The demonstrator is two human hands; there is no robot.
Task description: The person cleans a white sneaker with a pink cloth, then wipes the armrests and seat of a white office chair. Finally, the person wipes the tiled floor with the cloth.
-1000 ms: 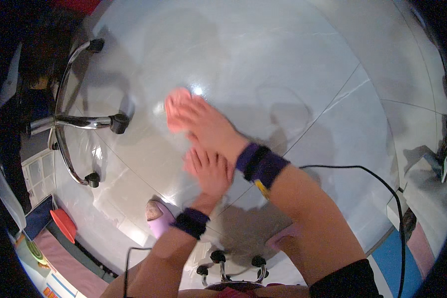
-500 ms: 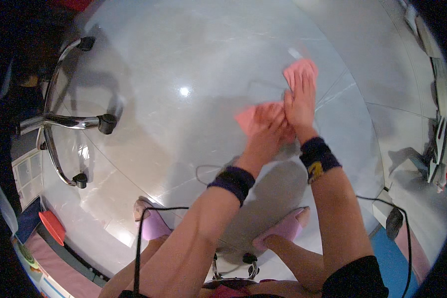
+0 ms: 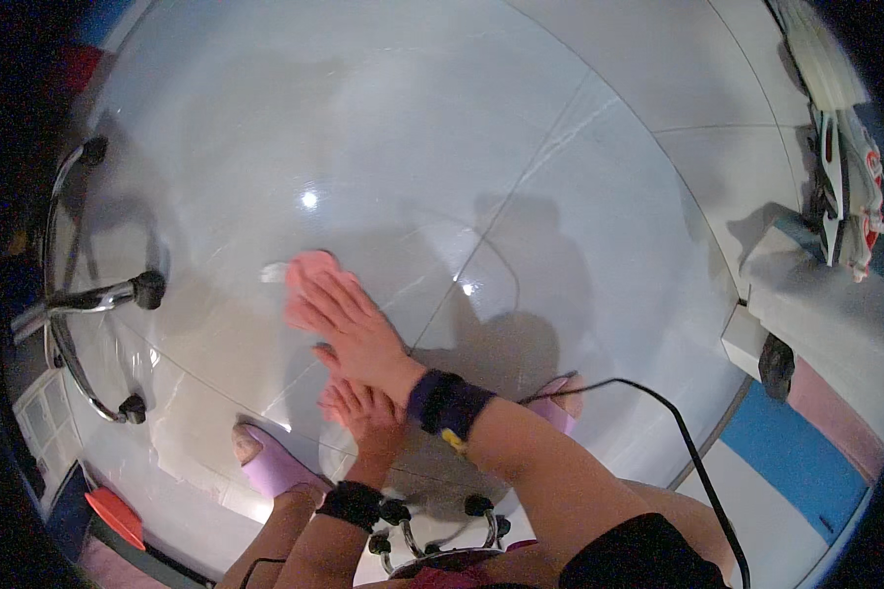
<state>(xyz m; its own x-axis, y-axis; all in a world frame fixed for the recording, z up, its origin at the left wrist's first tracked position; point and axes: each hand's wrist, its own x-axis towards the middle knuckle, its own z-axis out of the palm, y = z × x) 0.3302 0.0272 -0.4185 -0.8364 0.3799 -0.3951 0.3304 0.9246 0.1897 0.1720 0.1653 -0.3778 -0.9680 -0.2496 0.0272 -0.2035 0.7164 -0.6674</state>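
A pink cloth (image 3: 312,265) lies pressed against the pale glossy floor (image 3: 383,118). My right hand (image 3: 359,339) is on top of it, fingers stretched forward over the cloth and thumb held apart. Just nearer to me, my left hand (image 3: 368,417) bears down on more pink cloth, which shows at its fingertips; whether this is the same piece I cannot tell. The two hands nearly touch. Dark bands circle both wrists, the right wristband (image 3: 449,404) having a yellow mark. A small whitish patch (image 3: 273,273) sits beside the cloth's far left edge.
To the left stands a chrome chair base (image 3: 98,296) with black castors. Another castored base (image 3: 442,535) is under me, between my feet in lilac slippers (image 3: 275,466). A red-orange dish-like object (image 3: 116,517) is at lower left. A black cable (image 3: 673,412) loops past my right arm.
Both hands have swept left and toward me across the floor with the pink cloth. The right hand now crosses in front of the left one. My view has shifted, too.
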